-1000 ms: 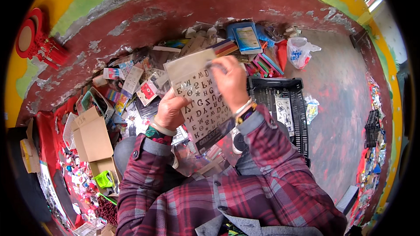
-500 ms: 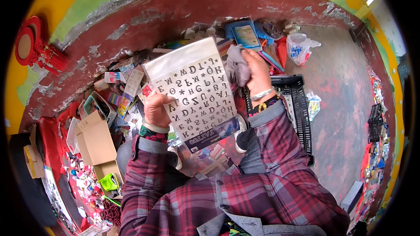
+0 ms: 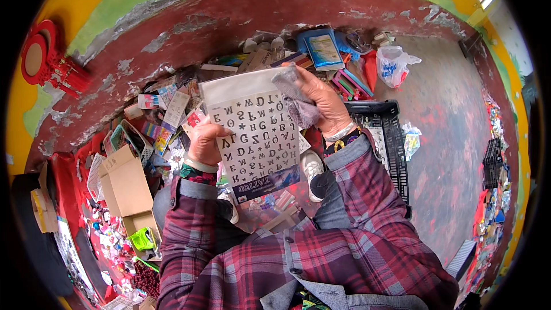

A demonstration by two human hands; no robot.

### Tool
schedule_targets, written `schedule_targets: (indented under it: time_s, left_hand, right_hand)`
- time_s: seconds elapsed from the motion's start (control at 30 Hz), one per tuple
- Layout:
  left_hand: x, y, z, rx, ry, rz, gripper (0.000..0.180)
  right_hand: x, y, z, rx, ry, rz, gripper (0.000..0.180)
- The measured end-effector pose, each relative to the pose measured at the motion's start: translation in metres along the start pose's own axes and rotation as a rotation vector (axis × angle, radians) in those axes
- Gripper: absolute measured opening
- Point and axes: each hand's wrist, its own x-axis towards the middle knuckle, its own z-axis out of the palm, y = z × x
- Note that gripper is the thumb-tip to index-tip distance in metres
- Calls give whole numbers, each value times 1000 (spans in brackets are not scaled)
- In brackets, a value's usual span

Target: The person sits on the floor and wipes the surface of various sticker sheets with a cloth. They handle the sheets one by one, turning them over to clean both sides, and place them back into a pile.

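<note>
head fisheye | from above, facing down | hands (image 3: 204,142) (image 3: 328,106) near, mid-view | dark curved rim, edges perhaps unreliable

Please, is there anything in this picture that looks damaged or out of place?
Yes: the red wall looks damaged, its surface peeled away in many places. The left hand holds the letter sheet with its letters upside down.

The cloth (image 3: 301,113) is grey, the sheet (image 3: 252,132) black-lettered white.

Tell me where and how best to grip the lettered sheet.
The lettered sheet is probably best pinched by its left edge, from the left, thumb on the printed face, as the left hand has it: it's thin and flat, and the grey cloth covers its upper right part.
</note>
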Motion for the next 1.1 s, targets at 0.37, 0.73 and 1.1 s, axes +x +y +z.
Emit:
schedule_targets:
  time_s: [0.37,0.73,1.1]
  left_hand:
    - [6,18,27,-185,-176,95,66]
    - [5,6,26,-157,-57,39,29]
    - [10,5,12,492,-108,153,20]
  right_hand:
    - [3,13,-4,-380,74,-237,22]
    - [17,37,-20,-738,226,-448,34]
    - [-7,-22,-2,-878,106,-570,43]
